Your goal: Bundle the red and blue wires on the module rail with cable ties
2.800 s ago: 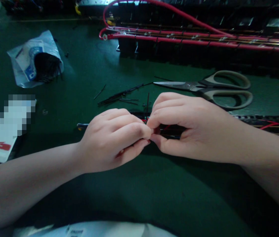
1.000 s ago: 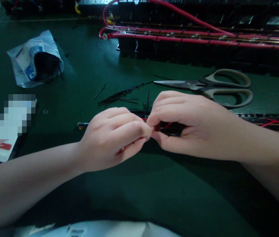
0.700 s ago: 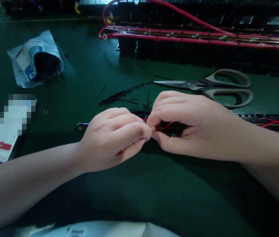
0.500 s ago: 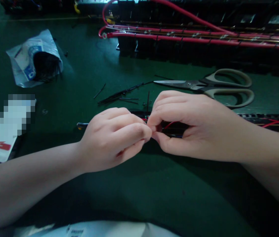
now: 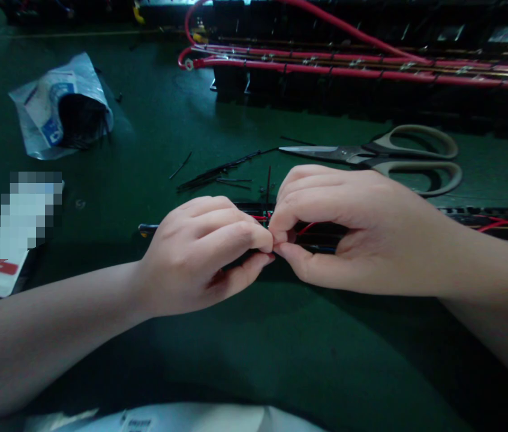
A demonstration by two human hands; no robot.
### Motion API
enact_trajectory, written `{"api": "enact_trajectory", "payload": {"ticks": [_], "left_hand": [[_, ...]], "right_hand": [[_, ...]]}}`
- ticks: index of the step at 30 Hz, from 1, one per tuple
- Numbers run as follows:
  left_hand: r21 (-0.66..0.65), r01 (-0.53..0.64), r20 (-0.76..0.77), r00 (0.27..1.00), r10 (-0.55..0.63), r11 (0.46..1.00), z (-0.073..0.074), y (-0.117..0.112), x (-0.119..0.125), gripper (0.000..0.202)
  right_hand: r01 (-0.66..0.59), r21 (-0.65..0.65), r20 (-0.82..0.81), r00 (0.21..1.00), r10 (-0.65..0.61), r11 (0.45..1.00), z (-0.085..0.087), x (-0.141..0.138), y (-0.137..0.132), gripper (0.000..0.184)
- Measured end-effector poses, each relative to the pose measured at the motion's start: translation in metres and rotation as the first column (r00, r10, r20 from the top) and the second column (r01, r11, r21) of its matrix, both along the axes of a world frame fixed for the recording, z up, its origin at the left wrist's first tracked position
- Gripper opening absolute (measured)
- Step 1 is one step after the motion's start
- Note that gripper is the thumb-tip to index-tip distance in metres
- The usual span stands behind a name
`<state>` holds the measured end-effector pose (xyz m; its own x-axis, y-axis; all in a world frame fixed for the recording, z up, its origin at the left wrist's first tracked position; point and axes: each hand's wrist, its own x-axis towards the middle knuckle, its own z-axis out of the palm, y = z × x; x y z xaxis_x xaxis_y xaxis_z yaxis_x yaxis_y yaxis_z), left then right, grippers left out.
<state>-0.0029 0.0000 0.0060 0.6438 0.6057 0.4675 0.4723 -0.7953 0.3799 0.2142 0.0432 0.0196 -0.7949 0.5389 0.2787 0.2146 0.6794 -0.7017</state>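
Note:
My left hand (image 5: 211, 252) and my right hand (image 5: 348, 231) meet fingertip to fingertip above a strip with red wires (image 5: 305, 228). Thumb and index finger of my right hand are pinched together. On my left hand the index finger and thumb curl closely towards each other, touching the right fingertips. Whatever lies between these fingertips is too small and hidden to make out. Just behind them a thin black cable tie (image 5: 268, 183) stands upright from the strip. The strip's dark end (image 5: 148, 230) pokes out left of my left hand, and the hands cover much of its middle.
Scissors (image 5: 352, 155) lie behind my right hand, beside black cable tie pieces (image 5: 215, 174). A plastic bag (image 5: 33, 129) of black ties and a white-labelled object (image 5: 6, 282) lie left. Thick red cables (image 5: 325, 69) run along black modules at the back. White material (image 5: 218, 417) borders the front.
The left index finger and thumb have parted slightly, and the left hand has shifted a little left. The right hand stays almost in place.

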Motion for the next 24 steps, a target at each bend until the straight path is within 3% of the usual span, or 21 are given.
{"api": "enact_trajectory", "payload": {"ticks": [24], "left_hand": [[0.010, -0.007, 0.010, 1.000, 0.007, 1.000, -0.0011, 0.0001, -0.0004, 0.004]], "right_hand": [[-0.012, 0.007, 0.017, 1.000, 0.012, 1.000, 0.0003, 0.0006, -0.0009, 0.012]]}}
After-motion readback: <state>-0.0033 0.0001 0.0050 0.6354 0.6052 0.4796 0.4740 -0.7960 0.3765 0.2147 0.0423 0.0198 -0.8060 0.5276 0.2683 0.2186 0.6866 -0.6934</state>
